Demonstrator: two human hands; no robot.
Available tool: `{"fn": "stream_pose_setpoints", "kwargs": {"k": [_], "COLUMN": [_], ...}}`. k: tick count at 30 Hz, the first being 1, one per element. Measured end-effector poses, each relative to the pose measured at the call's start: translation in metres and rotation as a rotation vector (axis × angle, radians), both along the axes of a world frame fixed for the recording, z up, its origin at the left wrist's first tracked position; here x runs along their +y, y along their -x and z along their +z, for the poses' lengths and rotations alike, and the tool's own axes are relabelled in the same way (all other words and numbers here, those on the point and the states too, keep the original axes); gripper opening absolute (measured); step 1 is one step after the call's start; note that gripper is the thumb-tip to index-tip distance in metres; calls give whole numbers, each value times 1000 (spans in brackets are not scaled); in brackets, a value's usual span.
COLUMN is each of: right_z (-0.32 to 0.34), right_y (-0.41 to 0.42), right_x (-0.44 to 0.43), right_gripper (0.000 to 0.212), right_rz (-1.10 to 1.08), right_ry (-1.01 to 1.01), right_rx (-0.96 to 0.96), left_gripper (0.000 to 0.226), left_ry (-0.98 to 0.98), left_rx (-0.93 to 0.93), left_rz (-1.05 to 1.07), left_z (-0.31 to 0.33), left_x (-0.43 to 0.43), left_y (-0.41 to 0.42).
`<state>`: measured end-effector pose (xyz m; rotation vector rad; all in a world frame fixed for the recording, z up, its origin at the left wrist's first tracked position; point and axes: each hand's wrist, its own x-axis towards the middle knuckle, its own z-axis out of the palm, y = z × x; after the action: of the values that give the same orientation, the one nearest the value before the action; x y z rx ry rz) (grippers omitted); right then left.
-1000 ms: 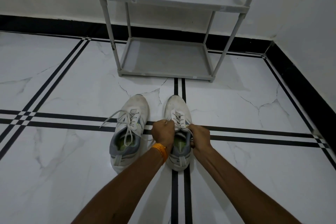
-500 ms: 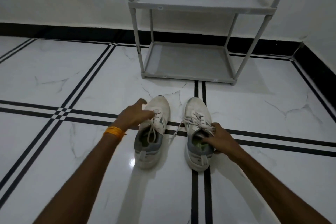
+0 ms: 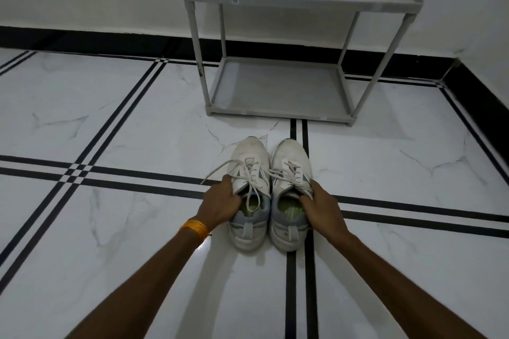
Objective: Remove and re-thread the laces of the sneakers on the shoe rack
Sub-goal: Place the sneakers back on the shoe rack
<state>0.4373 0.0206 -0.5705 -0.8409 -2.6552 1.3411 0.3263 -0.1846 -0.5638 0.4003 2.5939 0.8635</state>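
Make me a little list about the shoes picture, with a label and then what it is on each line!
place: white marble floor with black stripes, by a white wall
shoes: left sneaker and right sneaker, side by side on the floor, toes toward the rack
laces: threaded through the eyelets, ends loose
left hand: grips the left sneaker at its opening
right hand: grips the right sneaker at its opening
wrist: orange band on the left arm
shoe rack: grey, two shelves showing, nothing on them
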Motion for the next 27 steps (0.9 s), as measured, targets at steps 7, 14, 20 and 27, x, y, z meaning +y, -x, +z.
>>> {"fn": "stream_pose_setpoints", "kwargs": {"k": [7, 14, 20, 27], "right_z": [18, 109, 226, 397], "right_y": [7, 32, 48, 77], "right_x": [26, 47, 56, 74], "right_gripper": [45, 46, 51, 60], "right_rz": [50, 48, -8, 14], "right_ry": [-125, -163, -124, -80], "right_rx": [180, 268, 203, 127], "left_gripper": [45, 52, 53, 54], "left_ry": [-147, -263, -232, -172], "left_rx": [101, 135, 146, 113], "left_rz": [5, 8, -17, -25], "left_z": [16, 110, 234, 411], "left_x": [29, 47, 61, 81], "left_y": [10, 33, 55, 84]}}
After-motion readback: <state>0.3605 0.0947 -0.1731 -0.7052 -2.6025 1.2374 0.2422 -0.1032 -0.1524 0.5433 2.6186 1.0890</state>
